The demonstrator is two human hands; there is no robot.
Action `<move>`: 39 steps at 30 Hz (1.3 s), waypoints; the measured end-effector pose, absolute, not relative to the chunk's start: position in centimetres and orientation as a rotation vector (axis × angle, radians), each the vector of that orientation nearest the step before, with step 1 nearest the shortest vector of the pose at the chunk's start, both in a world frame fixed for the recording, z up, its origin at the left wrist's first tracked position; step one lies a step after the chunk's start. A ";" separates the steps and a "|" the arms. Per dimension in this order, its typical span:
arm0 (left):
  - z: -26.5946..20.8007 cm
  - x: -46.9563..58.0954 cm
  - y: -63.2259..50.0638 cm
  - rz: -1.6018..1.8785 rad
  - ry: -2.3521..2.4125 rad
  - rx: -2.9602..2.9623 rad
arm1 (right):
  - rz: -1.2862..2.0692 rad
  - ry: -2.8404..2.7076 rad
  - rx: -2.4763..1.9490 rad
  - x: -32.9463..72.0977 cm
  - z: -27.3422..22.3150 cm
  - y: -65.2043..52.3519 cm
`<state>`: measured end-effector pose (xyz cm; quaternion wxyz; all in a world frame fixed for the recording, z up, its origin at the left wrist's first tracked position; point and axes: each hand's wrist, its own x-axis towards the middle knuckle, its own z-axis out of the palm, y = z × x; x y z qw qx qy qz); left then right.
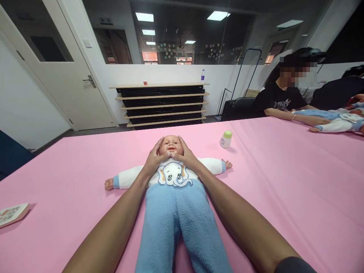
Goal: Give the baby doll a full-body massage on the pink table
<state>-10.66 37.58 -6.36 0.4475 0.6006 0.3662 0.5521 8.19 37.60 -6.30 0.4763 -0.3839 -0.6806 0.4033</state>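
Observation:
A baby doll lies on its back with arms spread, dressed in a white top with an elephant face and fuzzy blue trousers. My left hand cups one side of the doll's head, thumb at the chin and fingers along the cheek. On the opposite side my right hand mirrors it, the two thumbs nearly meeting below the mouth. Between my palms the doll's face shows, looking up. Beyond the doll's arm on the right stands a small white bottle with a green cap.
A pink cover spreads over the table. At the left edge lies a book or box. To the right, a person handles another doll. Stacked folded tables stand behind, carrying a water bottle.

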 end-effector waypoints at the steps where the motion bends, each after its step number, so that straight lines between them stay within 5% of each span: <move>1: -6.4 -10.7 37.5 1.354 0.884 1.478 | 0.989 -1.668 -0.936 8.3 -6.3 37.5; 39: -6.2 -10.9 37.5 1.351 0.943 1.546 | 0.979 -1.653 -0.954 8.3 -6.7 38.1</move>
